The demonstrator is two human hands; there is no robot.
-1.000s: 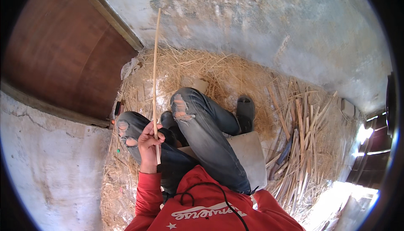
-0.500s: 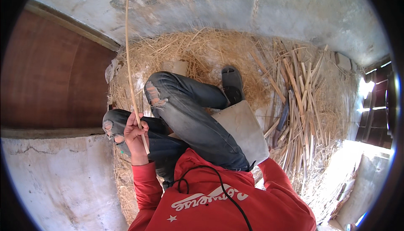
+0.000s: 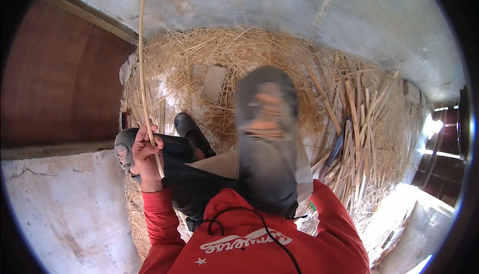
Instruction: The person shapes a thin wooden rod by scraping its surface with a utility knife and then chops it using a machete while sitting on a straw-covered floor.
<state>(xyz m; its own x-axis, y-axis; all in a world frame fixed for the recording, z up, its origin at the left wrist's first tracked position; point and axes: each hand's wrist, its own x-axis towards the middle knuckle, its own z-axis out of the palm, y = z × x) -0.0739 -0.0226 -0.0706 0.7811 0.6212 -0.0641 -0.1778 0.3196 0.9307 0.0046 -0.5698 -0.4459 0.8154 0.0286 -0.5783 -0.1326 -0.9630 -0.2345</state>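
My left hand (image 3: 145, 158) is closed around the lower end of a long, thin, pale wooden strip (image 3: 143, 69). The strip stands nearly upright and runs past the top edge of the view. Of my right arm only the red sleeve (image 3: 333, 206) shows; the hand is hidden beside a pale flat board (image 3: 303, 172). My raised right knee (image 3: 267, 109), blurred by motion, covers much of that board. Near the right cuff lies a long tool (image 3: 335, 152) with a bluish-grey part and a dark end.
A pile of wooden strips (image 3: 361, 124) lies on the right over scattered straw (image 3: 199, 44). A grey block (image 3: 213, 82) rests in the straw ahead. Walls stand ahead and at the left, with a brown panel (image 3: 60, 74) at far left.
My right leg has swung up to the right, its knee now in front of the board. My left hand and the strip have shifted slightly left and up.
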